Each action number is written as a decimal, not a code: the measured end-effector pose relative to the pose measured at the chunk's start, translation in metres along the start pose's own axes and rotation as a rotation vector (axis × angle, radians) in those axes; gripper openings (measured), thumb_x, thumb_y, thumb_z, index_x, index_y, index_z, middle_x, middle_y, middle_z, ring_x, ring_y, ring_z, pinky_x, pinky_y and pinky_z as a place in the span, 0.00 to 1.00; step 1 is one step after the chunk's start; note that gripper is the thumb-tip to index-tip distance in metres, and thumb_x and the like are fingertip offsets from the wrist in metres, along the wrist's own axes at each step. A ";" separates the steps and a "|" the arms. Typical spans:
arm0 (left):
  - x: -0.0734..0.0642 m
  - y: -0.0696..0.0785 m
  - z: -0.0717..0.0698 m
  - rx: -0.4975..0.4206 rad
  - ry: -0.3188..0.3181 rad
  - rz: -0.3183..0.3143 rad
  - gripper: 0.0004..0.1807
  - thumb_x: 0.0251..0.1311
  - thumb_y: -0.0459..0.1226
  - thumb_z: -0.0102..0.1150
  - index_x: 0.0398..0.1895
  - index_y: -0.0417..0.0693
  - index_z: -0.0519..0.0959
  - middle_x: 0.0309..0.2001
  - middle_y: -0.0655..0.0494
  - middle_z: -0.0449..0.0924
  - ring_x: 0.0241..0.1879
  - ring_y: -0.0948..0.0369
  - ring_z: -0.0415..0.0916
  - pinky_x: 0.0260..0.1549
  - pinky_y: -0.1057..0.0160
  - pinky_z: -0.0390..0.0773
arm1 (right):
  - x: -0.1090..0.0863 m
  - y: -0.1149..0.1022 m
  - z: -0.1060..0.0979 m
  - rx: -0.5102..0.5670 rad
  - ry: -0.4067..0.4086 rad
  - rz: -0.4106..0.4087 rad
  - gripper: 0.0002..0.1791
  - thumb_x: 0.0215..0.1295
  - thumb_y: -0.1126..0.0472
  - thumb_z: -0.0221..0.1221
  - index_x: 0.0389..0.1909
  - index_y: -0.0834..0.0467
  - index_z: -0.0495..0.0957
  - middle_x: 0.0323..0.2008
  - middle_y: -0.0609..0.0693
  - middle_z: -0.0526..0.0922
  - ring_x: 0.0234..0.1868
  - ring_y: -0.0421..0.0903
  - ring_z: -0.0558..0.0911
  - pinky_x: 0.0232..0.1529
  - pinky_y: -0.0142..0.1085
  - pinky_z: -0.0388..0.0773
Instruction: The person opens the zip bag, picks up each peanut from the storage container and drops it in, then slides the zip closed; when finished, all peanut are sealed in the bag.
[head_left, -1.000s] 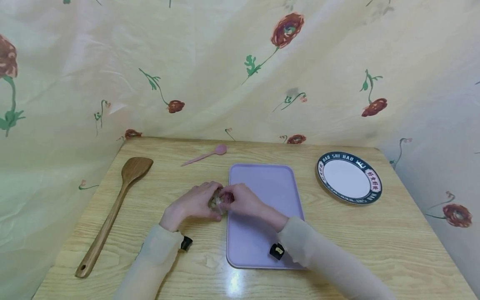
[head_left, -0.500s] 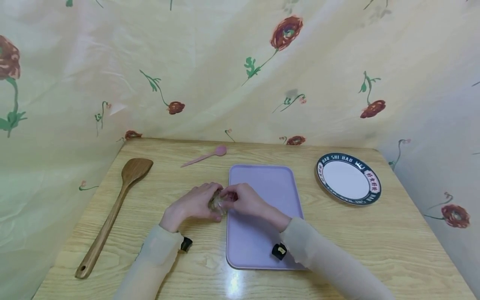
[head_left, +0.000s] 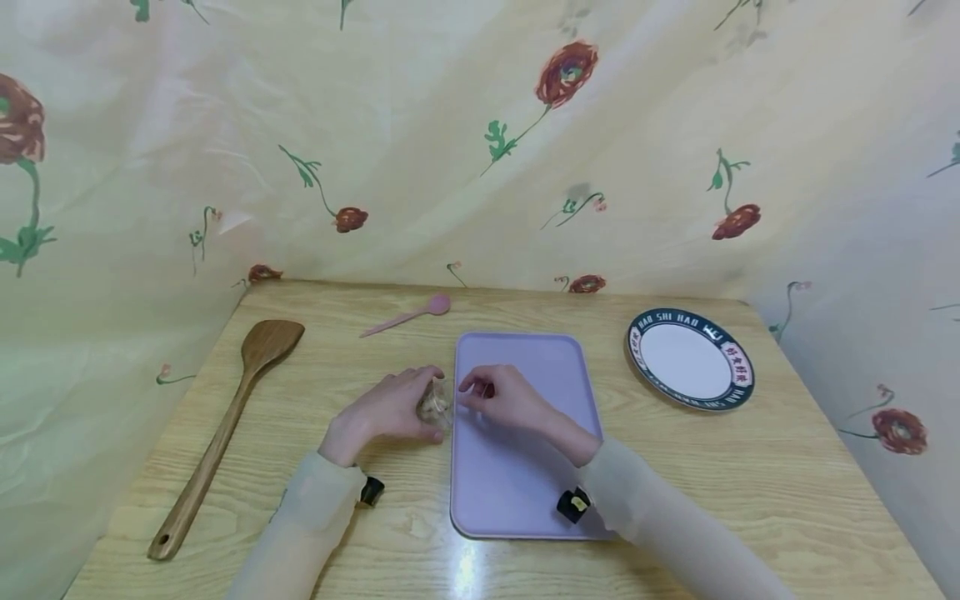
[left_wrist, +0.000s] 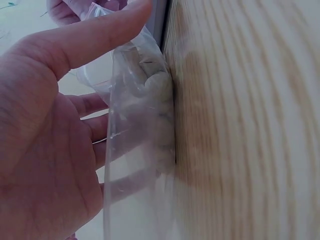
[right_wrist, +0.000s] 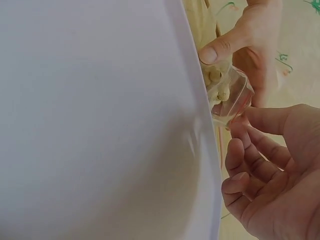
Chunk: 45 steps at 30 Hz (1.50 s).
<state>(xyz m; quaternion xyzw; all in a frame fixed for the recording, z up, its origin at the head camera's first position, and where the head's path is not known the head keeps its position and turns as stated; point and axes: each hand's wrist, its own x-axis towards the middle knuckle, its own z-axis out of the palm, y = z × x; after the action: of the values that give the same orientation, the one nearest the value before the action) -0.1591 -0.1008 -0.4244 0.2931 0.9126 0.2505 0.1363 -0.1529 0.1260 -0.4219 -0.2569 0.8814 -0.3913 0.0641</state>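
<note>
A clear zip bag with several pale, knobbly pieces in it lies on the table against the left edge of the lilac tray. My left hand holds the bag from the left, thumb on the near side, fingers behind it in the left wrist view. Over the tray's left edge, my right hand pinches the bag's red-lined mouth between thumb and forefinger; its other fingers are curled in the right wrist view. What the pieces are cannot be made out for certain.
A wooden spatula lies at the left. Behind the hands is a small pink spoon. A white plate with a dark lettered rim stands at the back right. Flower-patterned cloth hangs behind the table.
My right hand has moved slightly to the right, away from the left hand, and more of the bag shows between them. My left hand stays in place. The head view has shifted a little.
</note>
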 end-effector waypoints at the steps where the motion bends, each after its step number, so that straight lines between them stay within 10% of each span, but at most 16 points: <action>1: 0.000 0.000 0.000 -0.002 0.001 -0.002 0.48 0.46 0.50 0.78 0.69 0.45 0.65 0.57 0.47 0.75 0.58 0.50 0.72 0.61 0.43 0.67 | -0.001 0.000 0.000 0.002 0.000 0.007 0.03 0.63 0.66 0.65 0.37 0.61 0.83 0.25 0.46 0.80 0.26 0.39 0.75 0.29 0.31 0.74; 23: 0.003 0.006 0.000 0.001 0.174 -0.045 0.51 0.49 0.55 0.74 0.70 0.41 0.61 0.60 0.43 0.74 0.42 0.49 0.80 0.42 0.50 0.81 | -0.003 -0.024 0.017 0.055 -0.026 0.293 0.21 0.65 0.42 0.64 0.26 0.58 0.83 0.18 0.46 0.79 0.19 0.39 0.73 0.21 0.32 0.70; 36: 0.005 0.007 0.004 -0.084 0.154 -0.129 0.57 0.49 0.60 0.72 0.73 0.35 0.58 0.62 0.42 0.71 0.51 0.49 0.77 0.50 0.48 0.78 | 0.000 -0.017 0.017 0.126 0.092 0.224 0.13 0.66 0.54 0.66 0.32 0.62 0.88 0.24 0.49 0.85 0.22 0.39 0.76 0.23 0.31 0.72; 45: 0.005 0.001 -0.004 -0.373 0.153 -0.189 0.44 0.53 0.56 0.72 0.63 0.36 0.66 0.52 0.42 0.74 0.48 0.52 0.74 0.49 0.50 0.77 | 0.002 -0.003 0.008 0.180 0.097 0.148 0.11 0.67 0.60 0.64 0.36 0.66 0.87 0.27 0.52 0.86 0.25 0.37 0.75 0.27 0.30 0.73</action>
<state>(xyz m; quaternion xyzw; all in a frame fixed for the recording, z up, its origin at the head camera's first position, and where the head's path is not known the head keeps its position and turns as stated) -0.1637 -0.0989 -0.4211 0.1561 0.8814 0.4227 0.1414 -0.1511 0.1177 -0.4246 -0.1652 0.8613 -0.4750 0.0727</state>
